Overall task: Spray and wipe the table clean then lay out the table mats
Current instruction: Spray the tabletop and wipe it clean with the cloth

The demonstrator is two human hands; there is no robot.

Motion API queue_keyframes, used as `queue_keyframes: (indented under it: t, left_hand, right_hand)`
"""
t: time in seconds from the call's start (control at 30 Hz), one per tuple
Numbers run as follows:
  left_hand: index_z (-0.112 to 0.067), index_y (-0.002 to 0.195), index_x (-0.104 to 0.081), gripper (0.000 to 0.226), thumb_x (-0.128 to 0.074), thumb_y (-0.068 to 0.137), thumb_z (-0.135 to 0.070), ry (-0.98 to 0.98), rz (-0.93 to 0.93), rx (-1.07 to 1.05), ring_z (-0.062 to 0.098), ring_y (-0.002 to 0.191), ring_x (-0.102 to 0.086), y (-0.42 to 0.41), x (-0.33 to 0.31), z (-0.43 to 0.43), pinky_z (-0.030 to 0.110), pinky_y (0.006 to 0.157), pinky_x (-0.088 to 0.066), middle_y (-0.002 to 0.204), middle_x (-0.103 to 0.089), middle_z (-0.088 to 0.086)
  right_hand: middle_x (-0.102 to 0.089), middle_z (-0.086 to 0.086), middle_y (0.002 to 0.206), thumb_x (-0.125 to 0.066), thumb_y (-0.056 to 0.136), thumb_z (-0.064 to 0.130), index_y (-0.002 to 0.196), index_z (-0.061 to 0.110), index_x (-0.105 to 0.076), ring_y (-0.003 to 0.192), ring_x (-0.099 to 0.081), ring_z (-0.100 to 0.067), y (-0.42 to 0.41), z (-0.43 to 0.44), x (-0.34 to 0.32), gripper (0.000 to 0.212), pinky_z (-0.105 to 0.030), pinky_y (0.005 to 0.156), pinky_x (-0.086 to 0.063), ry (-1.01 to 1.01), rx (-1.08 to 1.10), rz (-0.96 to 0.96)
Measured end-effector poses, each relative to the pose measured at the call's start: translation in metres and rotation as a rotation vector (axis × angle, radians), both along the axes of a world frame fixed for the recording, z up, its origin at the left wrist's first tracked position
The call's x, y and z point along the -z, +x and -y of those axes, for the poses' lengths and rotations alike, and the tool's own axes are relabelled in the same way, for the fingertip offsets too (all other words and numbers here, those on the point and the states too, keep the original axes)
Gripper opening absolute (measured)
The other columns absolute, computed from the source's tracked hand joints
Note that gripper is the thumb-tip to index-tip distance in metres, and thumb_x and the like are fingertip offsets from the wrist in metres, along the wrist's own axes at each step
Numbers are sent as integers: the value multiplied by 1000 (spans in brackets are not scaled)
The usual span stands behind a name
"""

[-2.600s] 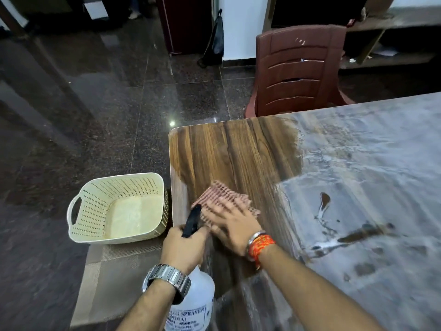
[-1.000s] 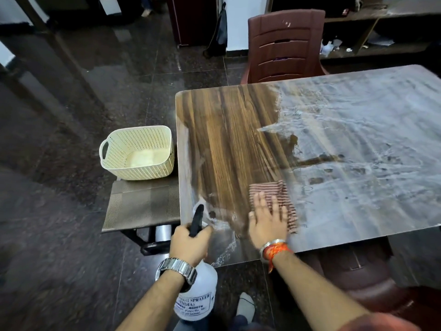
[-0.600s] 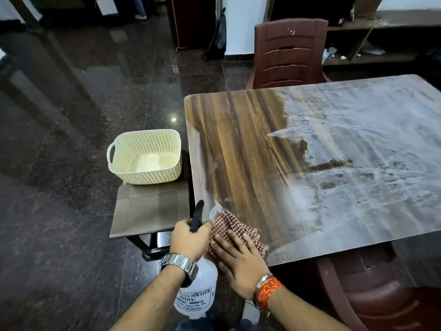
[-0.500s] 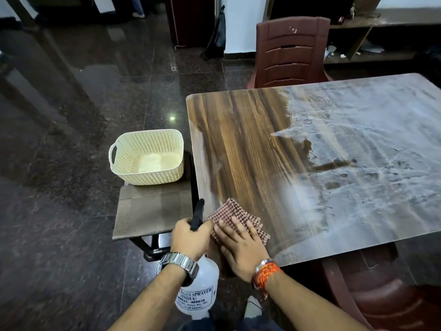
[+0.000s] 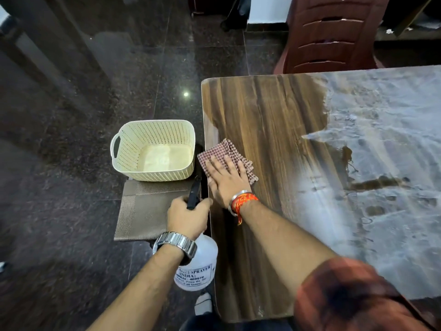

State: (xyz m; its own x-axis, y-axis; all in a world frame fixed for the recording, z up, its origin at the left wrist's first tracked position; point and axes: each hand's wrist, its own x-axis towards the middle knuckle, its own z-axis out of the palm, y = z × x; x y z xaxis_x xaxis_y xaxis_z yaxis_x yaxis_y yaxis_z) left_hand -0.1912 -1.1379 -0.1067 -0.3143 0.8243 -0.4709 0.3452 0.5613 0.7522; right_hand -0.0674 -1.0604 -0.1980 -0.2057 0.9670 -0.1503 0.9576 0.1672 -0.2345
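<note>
On woodgrain table (image 5: pixel 274 115), right hand (image 5: pixel 226 181) flattens checked cloth (image 5: pixel 223 152).

Glossy wood-grain table (image 5: pixel 274 130), checked woven cloth (image 5: pixel 226 151)

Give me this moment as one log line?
step: wiping | right hand: flat on cloth | left hand: holds sprayer | table: right part foamy

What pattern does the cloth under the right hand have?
The folded wiping cloth has small red-and-white checks, shown best in the head view.
</note>
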Motion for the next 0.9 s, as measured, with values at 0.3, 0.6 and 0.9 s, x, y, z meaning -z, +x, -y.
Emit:
queue_keyframes:
  t: [0.3,0.6,0.9]
  left_hand:
    - [-11,61,-66,29,-69,66,-39,-36,25,-81,24,43,-59,21,7,-78,45,67,-60,58,-71,12]
    - [-3,68,-64,29,-67,70,-31,-18,-1,-52,23,37,-53,32,-3,-61,38,55,-55,59,-67,17]
    - [-2,68,-70,37,-63,66,-39,8,-33,150,36,65,-71,78,-31,-5,47,67,-61,64,-72,18]
  right_hand:
    - [-6,16,159,-20,98,45,151,38,-11,147,0,-20,14,-143,3,54,-49,116,5,-16,-10,29]
    - [-7,16,159,-20,98,45,151,38,-13,147,-3,-21,32,-93,4,53,-49,115,6,-10,-23,11]
    - [-28,14,154,-31,96,46,146,37,-31,143,-24,-24,90,153,1,51,-49,113,-8,1,23,20]
